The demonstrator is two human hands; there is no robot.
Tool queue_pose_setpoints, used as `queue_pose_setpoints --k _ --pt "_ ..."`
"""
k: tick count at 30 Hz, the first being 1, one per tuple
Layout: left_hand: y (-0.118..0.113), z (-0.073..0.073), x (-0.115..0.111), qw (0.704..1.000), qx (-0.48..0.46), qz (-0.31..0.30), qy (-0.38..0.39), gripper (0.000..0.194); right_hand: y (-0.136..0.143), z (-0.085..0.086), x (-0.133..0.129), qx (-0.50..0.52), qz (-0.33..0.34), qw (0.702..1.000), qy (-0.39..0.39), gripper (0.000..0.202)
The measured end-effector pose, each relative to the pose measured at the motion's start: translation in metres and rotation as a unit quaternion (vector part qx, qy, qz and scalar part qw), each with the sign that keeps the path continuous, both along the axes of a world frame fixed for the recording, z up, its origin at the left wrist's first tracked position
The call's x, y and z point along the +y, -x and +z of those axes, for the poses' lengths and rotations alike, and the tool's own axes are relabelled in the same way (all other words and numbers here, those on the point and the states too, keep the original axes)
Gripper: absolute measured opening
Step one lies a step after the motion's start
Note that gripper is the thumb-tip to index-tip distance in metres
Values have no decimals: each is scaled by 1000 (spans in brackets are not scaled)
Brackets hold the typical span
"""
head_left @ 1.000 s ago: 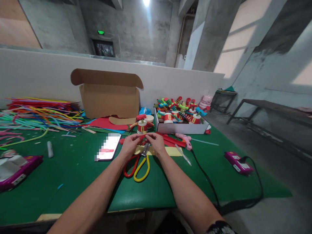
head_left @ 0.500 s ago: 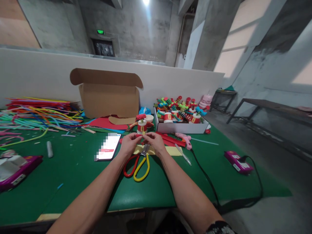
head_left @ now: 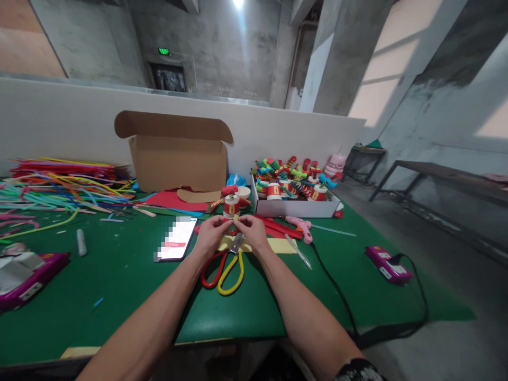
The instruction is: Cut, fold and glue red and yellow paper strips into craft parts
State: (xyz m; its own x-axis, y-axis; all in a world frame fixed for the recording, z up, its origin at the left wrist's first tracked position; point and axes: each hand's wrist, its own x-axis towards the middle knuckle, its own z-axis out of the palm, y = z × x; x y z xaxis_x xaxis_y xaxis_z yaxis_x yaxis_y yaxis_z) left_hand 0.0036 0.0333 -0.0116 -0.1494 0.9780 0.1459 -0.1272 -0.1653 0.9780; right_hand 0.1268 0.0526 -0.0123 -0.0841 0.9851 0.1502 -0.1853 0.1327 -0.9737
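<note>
My left hand (head_left: 213,233) and my right hand (head_left: 252,230) meet at the fingertips over the table. Between them they pinch a small yellow piece (head_left: 235,217), mostly hidden by the fingers. Just behind stands a small cup figure (head_left: 231,206) with a red label and striped arms. Under and in front of the hands lie scissors (head_left: 230,269) with one red and one yellow handle, on a yellow paper strip (head_left: 280,245). A phone (head_left: 177,239) with a lit screen rests left of my left hand.
A white box (head_left: 296,208) holds several finished figures. Around it lie red sheets, a pink glue gun (head_left: 302,227) with a black cable, and a pen (head_left: 298,252). Pipe cleaners (head_left: 67,185), a cardboard box (head_left: 180,161) and purple power strips (head_left: 389,263) are also on the table (head_left: 138,296).
The small yellow piece shows slightly more between my fingertips and is tilted differently. Both hands have barely moved.
</note>
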Motion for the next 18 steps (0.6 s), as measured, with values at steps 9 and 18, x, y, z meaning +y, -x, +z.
queue_pose_setpoints --k 9,18 --pt "5 -6 6 998 40 47 -4 33 -2 -3 4 -36 -21 999 -14 22" --pt "8 0 7 996 -36 75 -29 37 -5 3 4 105 -9 990 90 33"
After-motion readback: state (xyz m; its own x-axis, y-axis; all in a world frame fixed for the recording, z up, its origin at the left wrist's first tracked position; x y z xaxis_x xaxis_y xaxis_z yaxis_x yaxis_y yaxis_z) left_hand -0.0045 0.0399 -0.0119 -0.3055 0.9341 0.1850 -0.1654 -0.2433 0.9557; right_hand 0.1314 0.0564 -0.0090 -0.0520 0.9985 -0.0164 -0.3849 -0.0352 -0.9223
